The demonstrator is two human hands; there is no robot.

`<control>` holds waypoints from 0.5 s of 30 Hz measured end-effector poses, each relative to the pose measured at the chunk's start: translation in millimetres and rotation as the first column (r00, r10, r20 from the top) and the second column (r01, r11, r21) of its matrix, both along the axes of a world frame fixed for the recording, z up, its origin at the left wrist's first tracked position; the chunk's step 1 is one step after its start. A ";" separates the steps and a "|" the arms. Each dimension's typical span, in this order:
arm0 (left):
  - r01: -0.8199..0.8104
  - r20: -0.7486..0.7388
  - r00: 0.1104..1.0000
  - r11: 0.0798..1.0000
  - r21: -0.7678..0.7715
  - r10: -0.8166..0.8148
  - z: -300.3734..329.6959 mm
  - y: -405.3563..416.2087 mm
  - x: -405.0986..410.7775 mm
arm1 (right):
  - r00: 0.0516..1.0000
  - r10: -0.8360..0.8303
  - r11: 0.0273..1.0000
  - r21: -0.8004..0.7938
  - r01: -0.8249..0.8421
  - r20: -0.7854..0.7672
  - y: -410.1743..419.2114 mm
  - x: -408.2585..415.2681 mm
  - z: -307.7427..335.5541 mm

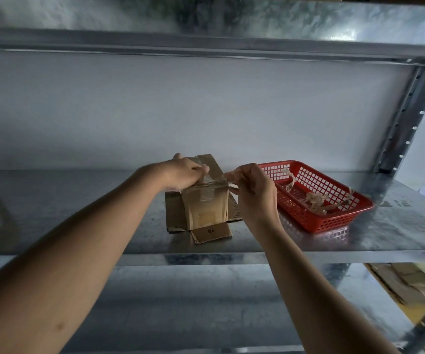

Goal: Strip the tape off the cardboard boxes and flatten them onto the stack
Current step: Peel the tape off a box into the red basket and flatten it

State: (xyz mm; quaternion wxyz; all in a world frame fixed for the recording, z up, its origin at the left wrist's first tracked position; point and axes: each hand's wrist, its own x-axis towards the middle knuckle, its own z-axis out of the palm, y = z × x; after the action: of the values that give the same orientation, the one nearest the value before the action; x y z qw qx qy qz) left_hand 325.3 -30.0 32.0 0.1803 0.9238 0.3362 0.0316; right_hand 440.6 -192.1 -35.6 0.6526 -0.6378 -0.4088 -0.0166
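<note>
Cardboard box upright on flattened cardboard — left hand grips its top; right hand fingers pinch clear tape — peeled taut.

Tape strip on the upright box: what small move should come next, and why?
Probably keep pulling rightward: the right hand pinches the clear tape, whose other end remains stuck to the box that the left hand steadies. Then drop it in the red basket.
</note>
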 end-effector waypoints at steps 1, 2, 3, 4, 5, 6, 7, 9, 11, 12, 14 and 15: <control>-0.004 -0.020 1.000 1.000 0.026 0.005 1.6 -1.9 0.3 | 0.999 -0.023 1.000 0.002 0.023 0.043 -0.8 1.1 -0.4; 0.002 -0.032 0.999 0.999 0.050 0.000 3.0 -4.4 1.1 | 0.994 -0.034 0.999 0.018 0.032 0.101 -2.1 0.8 0.0; 0.022 -0.035 0.999 0.997 0.069 -0.020 4.5 -7.3 2.2 | 0.981 -0.047 0.999 0.033 0.041 0.187 -4.1 -0.9 1.1; 0.044 -0.032 0.999 0.996 0.074 -0.041 5.4 -9.8 3.7 | 0.956 -0.051 0.998 0.048 0.038 0.290 -6.7 -3.5 1.6; 0.062 -0.023 0.998 0.995 0.073 -0.060 6.3 -12.9 3.6 | 0.920 -0.047 0.998 0.057 0.027 0.390 -9.3 -6.0 1.2; 0.068 -0.016 0.998 0.996 0.066 -0.068 5.9 -13.1 4.4 | 0.890 -0.034 0.998 0.062 0.006 0.454 -11.2 -7.1 -0.2; 0.066 -0.009 0.998 0.996 0.058 -0.065 5.5 -12.0 4.5 | 0.885 -0.016 0.998 0.067 -0.017 0.465 -12.7 -7.2 -2.3; 0.052 -0.002 0.999 0.997 0.063 -0.052 3.3 -6.6 5.8 | 0.936 0.025 0.995 0.079 -0.057 0.352 -14.5 -7.0 -6.0; 0.059 0.010 0.998 0.993 0.105 -0.060 0.1 -0.5 6.4 | 0.986 0.063 0.995 0.066 -0.074 0.157 -12.3 -5.9 -8.5; 0.085 0.043 0.995 0.989 0.123 -0.090 -2.7 3.2 6.5 | 0.994 0.084 0.994 0.060 -0.088 0.064 -9.8 -4.8 -8.7; 0.209 0.186 0.956 0.972 0.109 -0.227 -9.2 8.0 5.4 | 0.993 0.112 0.993 0.037 -0.111 -0.037 -6.2 -3.8 -5.7; 0.286 0.265 0.918 0.955 0.073 -0.295 -13.4 10.3 4.1 | 0.992 0.117 0.993 0.009 -0.117 -0.042 -4.6 -2.7 -4.1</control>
State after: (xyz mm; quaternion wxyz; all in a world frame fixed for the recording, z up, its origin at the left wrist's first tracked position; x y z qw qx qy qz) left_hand 329.4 -19.7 18.5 0.2124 0.9531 0.1667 0.1368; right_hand 437.9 -196.7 -39.7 0.6631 -0.6108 -0.4313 0.0338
